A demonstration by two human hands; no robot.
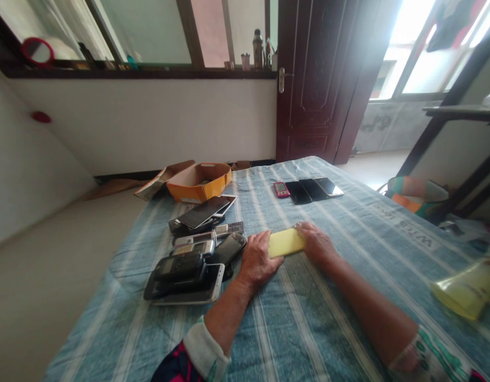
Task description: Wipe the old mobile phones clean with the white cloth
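A yellow phone (285,242) lies flat on the blue striped cloth (308,318) in the middle of the bed. My left hand (259,260) rests on the cloth with its fingers closed on the phone's left end. My right hand (315,241) grips the phone's right end, fingers curled over it. A pile of several old phones (197,249) lies just left of my left hand. Farther off, a small pink phone (281,189) and three dark phones (314,189) lie in a row.
An orange cardboard box (200,181) with an open lid sits at the far left corner of the bed. A yellowish plastic bag (465,289) lies at the right edge. A dark door (320,79) stands beyond the bed, bare floor to the left.
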